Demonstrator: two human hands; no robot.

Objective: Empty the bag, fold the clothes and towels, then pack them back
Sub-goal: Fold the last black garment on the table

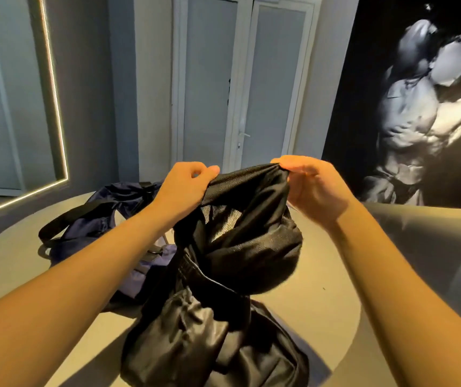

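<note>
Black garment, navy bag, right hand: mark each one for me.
Black garment [240, 247]: head view, bunched middle fabric.
Navy bag [128, 192]: head view, upper blue fabric.
Right hand [315, 188]: head view, middle of the hand.

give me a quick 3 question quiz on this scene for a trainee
1. True or false: the left hand and the right hand each pinch the top edge of the black garment, holding it up.
2. Where is the navy bag?
A) lying on the table, left of the held garment
B) on the floor by the doors
C) hanging from a door handle
3. Fill in: the inner lining showing inside the held garment is black ____.

Key: 1 true; 2 A; 3 mesh
</note>
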